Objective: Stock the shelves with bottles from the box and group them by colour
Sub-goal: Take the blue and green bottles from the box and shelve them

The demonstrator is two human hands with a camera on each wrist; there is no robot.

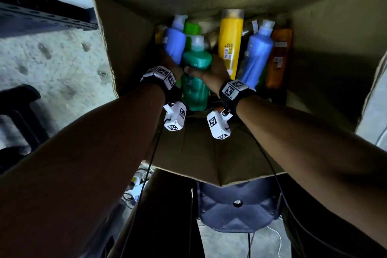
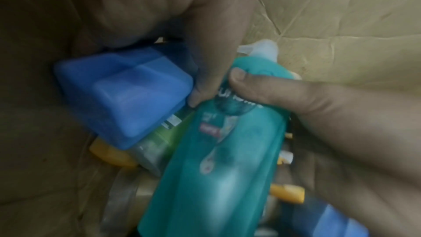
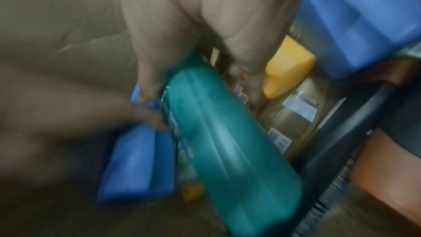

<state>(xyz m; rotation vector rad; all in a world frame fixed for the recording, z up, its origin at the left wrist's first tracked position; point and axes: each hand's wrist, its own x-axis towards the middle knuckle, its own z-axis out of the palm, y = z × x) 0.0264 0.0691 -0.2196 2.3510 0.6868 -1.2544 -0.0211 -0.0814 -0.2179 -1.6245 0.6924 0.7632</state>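
Inspecting the cardboard box [image 1: 129, 48]: found open at the top and holding bottles of mixed colours, upright or leaning against one another. Located the teal bottle [image 1: 196, 90] near the middle, cap up, standing higher than its neighbours yet within the box walls.

Found the right hand [image 1: 213, 73] wrapped round the teal bottle's upper body. Found the left hand [image 1: 169, 63] on the same bottle, with a thumb [image 2: 262, 89] pressed on the label and a fingertip wedged between it and the base of a blue bottle [image 2: 123, 96]. Confirmed by both wrist views, though blurred.

Recorded as remaining in the box: the blue bottle at left, a yellow bottle [image 1: 229, 42], a second blue bottle [image 1: 257, 54] and an orange bottle [image 1: 279, 58]. Sighted no stocked shelf, only a dark perforated rail [image 1: 41, 19] at upper left, possibly part of the shelving.

Judged as the step in hand: drawing one bottle out of the box, with many left to move.

Recommended for the next move: lift straight up and clear of the blue bottle crowding the left side, free one hand, then carry to a shelf place reserved for green or teal stock. Flagged as a likely risk: toppling the leaning neighbours on withdrawal.
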